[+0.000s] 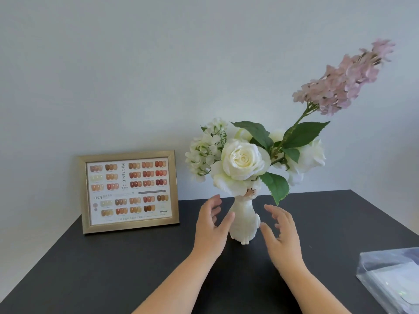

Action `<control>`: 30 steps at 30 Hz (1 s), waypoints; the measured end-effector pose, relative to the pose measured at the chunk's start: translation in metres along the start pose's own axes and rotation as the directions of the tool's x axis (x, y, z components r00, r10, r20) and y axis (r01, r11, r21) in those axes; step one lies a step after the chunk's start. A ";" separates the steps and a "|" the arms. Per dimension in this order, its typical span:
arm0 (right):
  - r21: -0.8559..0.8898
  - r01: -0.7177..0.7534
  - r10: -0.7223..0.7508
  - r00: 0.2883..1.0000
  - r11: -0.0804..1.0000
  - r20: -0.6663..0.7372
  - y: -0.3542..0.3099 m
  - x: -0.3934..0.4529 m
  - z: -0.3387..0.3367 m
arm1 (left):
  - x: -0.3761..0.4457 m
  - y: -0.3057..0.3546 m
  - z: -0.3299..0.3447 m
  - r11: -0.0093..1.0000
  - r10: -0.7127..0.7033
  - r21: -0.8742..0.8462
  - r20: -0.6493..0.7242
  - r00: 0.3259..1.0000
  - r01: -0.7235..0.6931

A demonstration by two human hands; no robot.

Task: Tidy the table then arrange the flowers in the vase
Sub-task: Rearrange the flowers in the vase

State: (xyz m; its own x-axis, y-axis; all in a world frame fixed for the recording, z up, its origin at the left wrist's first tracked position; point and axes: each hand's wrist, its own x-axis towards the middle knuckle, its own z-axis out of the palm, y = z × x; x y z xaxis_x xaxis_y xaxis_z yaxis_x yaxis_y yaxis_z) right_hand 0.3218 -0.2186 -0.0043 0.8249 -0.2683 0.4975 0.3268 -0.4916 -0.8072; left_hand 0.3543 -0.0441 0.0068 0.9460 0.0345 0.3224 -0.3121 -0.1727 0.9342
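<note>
A white cat-shaped vase (244, 219) stands upright near the middle of the dark table (113, 268). It holds white roses (243, 162), small white blossoms (205, 152) on the left and a tall pink flower spray (347, 83) leaning up to the right. My left hand (209, 225) hovers just left of the vase, fingers apart, thumb close to its side. My right hand (281, 232) hovers just right of the vase, fingers spread, holding nothing.
A gold picture frame (129, 192) with a nail-colour chart leans against the pale wall at the table's back left. A clear plastic bag (392, 279) with pale contents lies at the right edge of the table.
</note>
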 end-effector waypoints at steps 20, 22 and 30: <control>-0.210 0.028 -0.028 1.000 0.977 0.000 -0.185 0.121 -0.109 | 0.035 0.114 -0.019 0.916 -0.067 -0.379 0.179 0.982 0.131; -0.174 0.027 -0.023 0.999 0.984 0.023 -0.192 0.126 -0.105 | 0.033 0.116 -0.015 0.917 -0.075 -0.372 0.189 0.979 0.142; -0.016 0.158 -0.158 0.987 0.987 0.009 -0.235 0.176 -0.106 | 0.028 0.111 -0.010 0.930 -0.052 -0.329 0.330 0.943 0.166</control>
State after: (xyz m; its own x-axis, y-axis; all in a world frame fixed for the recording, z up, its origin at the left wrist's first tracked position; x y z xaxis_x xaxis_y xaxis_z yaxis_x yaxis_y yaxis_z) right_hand 0.3415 -0.2381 0.3064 0.7672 -0.1795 0.6157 0.4457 -0.5411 -0.7131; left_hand 0.3453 -0.0528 0.1212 0.9369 -0.2831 0.2051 -0.1619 0.1685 0.9723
